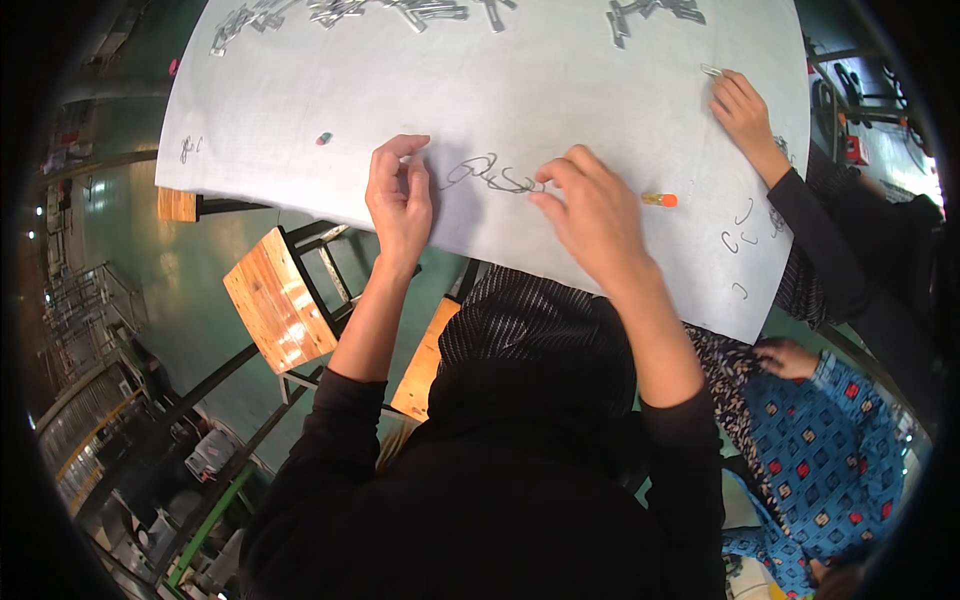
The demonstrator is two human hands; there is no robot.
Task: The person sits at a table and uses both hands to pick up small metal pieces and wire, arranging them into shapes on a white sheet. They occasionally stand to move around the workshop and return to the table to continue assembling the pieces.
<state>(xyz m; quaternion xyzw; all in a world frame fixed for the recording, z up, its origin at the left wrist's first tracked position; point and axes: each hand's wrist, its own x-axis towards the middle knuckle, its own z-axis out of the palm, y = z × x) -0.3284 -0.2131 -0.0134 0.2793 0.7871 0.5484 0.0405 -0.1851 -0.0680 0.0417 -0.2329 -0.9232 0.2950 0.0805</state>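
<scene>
A small tangle of thin dark curved wire hooks (490, 174) lies on the white-covered table (560, 70), between my two hands. My left hand (400, 200) is raised just left of the tangle, thumb and forefinger apart, with nothing visible in it. At the tangle's right end, the thumb and forefinger of my right hand (598, 212) close around the end of a wire hook; the fingers partly hide it. A small clear tube with an orange cap (659, 200) lies right of my right hand.
Piles of flat silvery metal pieces (410, 12) lie along the far side. A small pinkish-dark object (324, 138) rests at left. Loose wire hooks (731, 242) are scattered at right. A co-worker's hand (745, 115) touches a silvery piece. Wooden stools (282, 300) stand below the table edge.
</scene>
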